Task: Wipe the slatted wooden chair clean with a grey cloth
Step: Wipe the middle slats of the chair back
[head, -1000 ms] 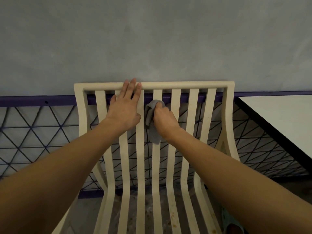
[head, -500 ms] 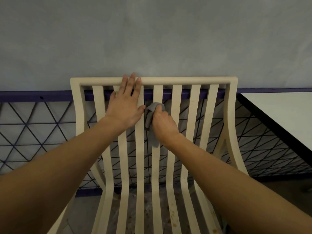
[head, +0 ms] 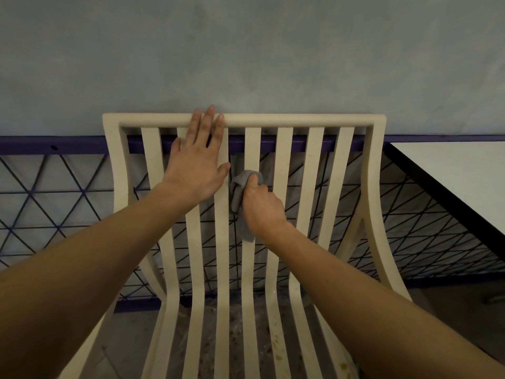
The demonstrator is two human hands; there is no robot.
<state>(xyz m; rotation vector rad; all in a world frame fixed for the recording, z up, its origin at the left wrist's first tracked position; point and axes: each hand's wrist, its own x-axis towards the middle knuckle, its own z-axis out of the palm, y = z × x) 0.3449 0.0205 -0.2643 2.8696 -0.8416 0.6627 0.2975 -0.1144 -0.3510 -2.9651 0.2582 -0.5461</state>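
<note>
Grey wall behind; my left hand lies flat on the stiff chair, right fingers bunch the soft cloth.

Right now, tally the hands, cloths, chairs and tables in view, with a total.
Bare hands: 2, left hand and right hand
Crumpled grey cloth: 1
Cream slatted wooden chair: 1
White dark-edged table: 1
Total: 5

No text, label, brand, number or sign can be read anywhere in this view, on the chair or elsewhere.
</note>
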